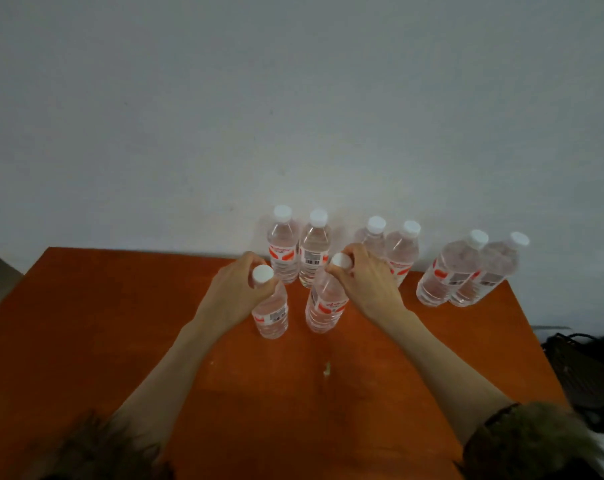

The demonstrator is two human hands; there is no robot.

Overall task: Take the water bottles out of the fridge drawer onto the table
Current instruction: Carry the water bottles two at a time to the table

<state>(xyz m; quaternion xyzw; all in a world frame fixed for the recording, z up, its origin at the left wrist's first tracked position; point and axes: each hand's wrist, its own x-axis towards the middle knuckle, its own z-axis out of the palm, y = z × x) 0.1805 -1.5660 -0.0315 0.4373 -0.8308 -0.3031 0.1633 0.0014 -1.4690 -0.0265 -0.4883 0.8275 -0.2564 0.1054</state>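
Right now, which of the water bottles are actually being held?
The two front bottles: left hand grips the front-left bottle by its neck, right hand the front-right bottle. The six back-row bottles stand untouched.

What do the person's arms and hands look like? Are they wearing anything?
Both hands, the left hand and the right hand, are bare: no gloves, rings or watch show. The forearms are bare too. Dark, brownish, fuzzy-looking sleeves are pushed up near the elbows, the left sleeve and the right sleeve, the right with a darker band at its cuff.
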